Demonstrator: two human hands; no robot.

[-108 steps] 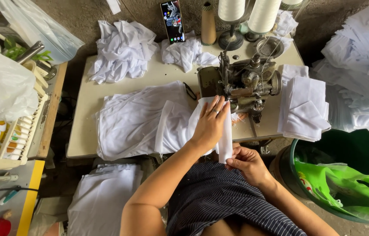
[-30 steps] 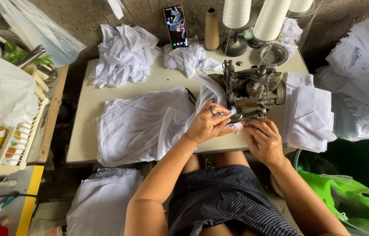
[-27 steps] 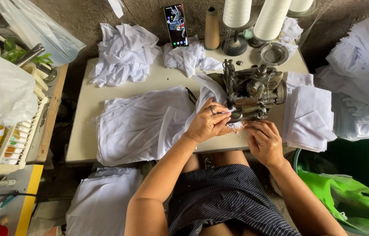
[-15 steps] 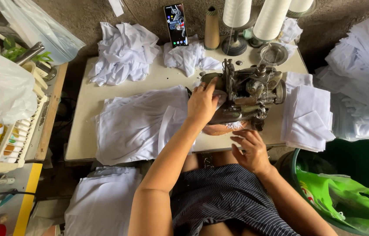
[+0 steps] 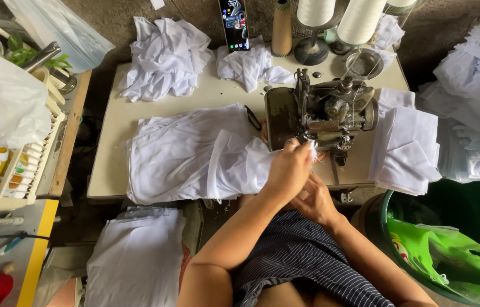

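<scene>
A white garment [image 5: 189, 150] lies spread on the pale sewing table [image 5: 109, 142], one end drawn toward the dark metal sewing machine [image 5: 319, 111]. My left hand [image 5: 290, 170] pinches the garment's edge just in front of the machine's needle area. My right hand [image 5: 315, 200] sits lower, at the table's front edge under the left hand; its fingers are partly hidden and seem to touch the fabric.
Crumpled white cloth heaps [image 5: 163, 57] lie at the table's back, beside a propped phone [image 5: 234, 23] and thread cones [image 5: 359, 20]. Folded white pieces [image 5: 407, 150] stack at the right. A green tub [image 5: 450, 244] stands right, more white cloth [image 5: 135, 267] lies on the floor left.
My left hand came off the top of the machine and dropped to the fabric edge by the needle. My right hand stayed low near the table's front edge.
</scene>
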